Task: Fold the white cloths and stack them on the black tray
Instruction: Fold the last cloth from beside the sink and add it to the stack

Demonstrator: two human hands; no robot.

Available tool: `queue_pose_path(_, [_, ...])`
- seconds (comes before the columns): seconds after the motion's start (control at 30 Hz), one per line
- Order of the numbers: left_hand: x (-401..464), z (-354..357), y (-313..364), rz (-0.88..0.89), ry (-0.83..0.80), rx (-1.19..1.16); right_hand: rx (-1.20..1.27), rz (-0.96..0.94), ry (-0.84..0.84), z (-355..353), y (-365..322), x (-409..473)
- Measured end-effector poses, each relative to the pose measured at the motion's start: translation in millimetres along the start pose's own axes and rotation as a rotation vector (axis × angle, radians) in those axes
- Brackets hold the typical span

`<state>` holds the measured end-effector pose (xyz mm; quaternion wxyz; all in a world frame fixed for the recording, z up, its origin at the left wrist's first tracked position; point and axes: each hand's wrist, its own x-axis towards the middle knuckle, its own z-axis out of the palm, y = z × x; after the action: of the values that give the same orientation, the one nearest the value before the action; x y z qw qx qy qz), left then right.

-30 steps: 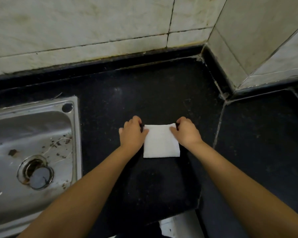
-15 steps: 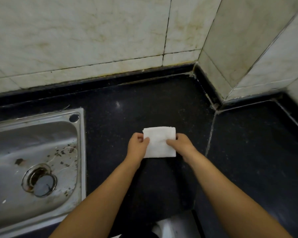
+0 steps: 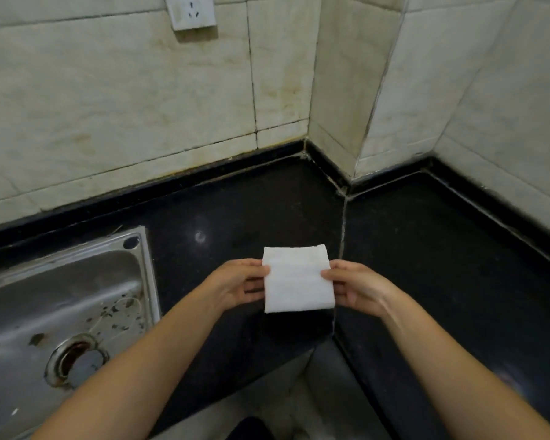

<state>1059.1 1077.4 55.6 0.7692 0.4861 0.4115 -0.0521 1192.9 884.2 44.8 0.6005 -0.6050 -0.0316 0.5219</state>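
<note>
A small folded white cloth [image 3: 297, 279] is held flat above the black counter [image 3: 235, 217], near the inner corner. My left hand [image 3: 235, 285] grips its left edge, thumb on top and fingers beneath. My right hand [image 3: 354, 285] grips its right edge the same way. The cloth is a neat square with fold lines across it. No black tray is in view.
A steel sink [image 3: 61, 312] with a drain and bits of debris lies at the left. Tiled walls [image 3: 140, 106] close the back and right, with a socket [image 3: 191, 11] high up. The counter runs on to the right past a seam [image 3: 342, 236]. Floor shows below the counter's edge.
Both hands have lifted the folded cloth off the counter and now hold it by its side edges. My view has tilted upward, showing more wall and the socket.
</note>
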Motion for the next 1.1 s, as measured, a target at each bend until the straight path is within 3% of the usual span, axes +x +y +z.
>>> queue_pose_path(0.23, [-39,48,-24,-0.052,-0.293,0.294,0.173,-0.123,0.226,-20,62,-119])
queue_pose_path(0.47, [-104,100,-109,-0.167,-0.562,0.547,0.385,-0.193,0.537,3,187,-267])
queue_pose_path(0.8, [-269,248,-289,-0.331,-1.105,0.987,0.738,-0.349,1.006,34,382,-529])
queue_pose_path(1.1, [-473,380,-505,-0.370,-1.382,1.157,0.951,-0.457,1.290,36,549,-773])
